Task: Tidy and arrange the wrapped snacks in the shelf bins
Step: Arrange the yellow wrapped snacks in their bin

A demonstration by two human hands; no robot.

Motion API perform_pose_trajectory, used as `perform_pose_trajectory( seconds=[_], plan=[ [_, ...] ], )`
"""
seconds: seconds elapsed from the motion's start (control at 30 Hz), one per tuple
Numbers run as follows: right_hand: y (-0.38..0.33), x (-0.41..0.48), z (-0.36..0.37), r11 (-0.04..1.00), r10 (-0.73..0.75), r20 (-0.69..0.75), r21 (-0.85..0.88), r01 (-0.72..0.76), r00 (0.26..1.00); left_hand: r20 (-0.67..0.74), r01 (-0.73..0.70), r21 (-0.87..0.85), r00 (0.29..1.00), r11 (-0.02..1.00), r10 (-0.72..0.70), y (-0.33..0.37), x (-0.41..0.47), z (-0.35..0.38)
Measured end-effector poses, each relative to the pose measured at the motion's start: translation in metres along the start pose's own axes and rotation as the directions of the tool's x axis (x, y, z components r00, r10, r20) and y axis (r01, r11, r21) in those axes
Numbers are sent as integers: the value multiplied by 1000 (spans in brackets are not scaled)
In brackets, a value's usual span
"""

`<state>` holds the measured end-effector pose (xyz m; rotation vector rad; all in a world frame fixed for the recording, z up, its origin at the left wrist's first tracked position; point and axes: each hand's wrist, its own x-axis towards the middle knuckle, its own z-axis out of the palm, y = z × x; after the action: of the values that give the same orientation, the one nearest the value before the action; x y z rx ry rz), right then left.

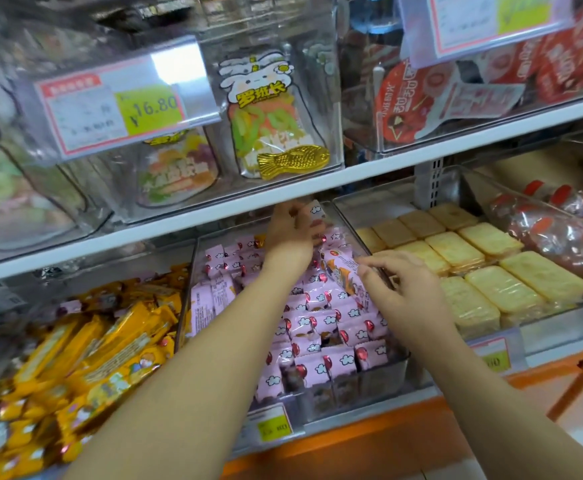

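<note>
Bin: clear plastic middle bin (387, 379), packed with pink cloud-print wrapped snacks (331, 327).
Left hand (292, 230): at bin's back, fingers curled round one pink snack (316, 211).
Right hand (401, 289): bent fingertips touch long pink-and-orange packet (342, 271); can't tell if pinching.

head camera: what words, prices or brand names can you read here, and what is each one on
"¥16.80" on the upper-left yellow-green price tag
"罗班长" on the rabbit candy bag
Red packs, upper right: print upside down, unreadable
Upper-right price tag, lower middle price tag, lower right price tag, pink snack wrappers: too blurred to read
</note>
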<state>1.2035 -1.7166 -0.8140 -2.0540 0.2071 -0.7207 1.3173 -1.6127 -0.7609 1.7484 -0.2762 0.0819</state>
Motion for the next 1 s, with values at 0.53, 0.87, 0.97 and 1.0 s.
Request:
perform_pose_trajectory(
  seconds=[0.53,0.87,0.97,1.0],
  plan=[
    [-78,-49,25,950,-270,129,-123,286,954,163,-310,200,946,929,281,30,-141,-122],
    [-128,-69,72,944,-314,237,-27,329,919,48,-181,-54,982,982,184,27,-165,-196],
    [-148,-74,88,931,-355,261,17,363,898,-85,-205,-76,976,976,199,28,-167,-223],
    [-155,-77,93,928,-367,266,38,371,891,-131,-219,-17,968,976,215,26,-168,-234]
  ],
)
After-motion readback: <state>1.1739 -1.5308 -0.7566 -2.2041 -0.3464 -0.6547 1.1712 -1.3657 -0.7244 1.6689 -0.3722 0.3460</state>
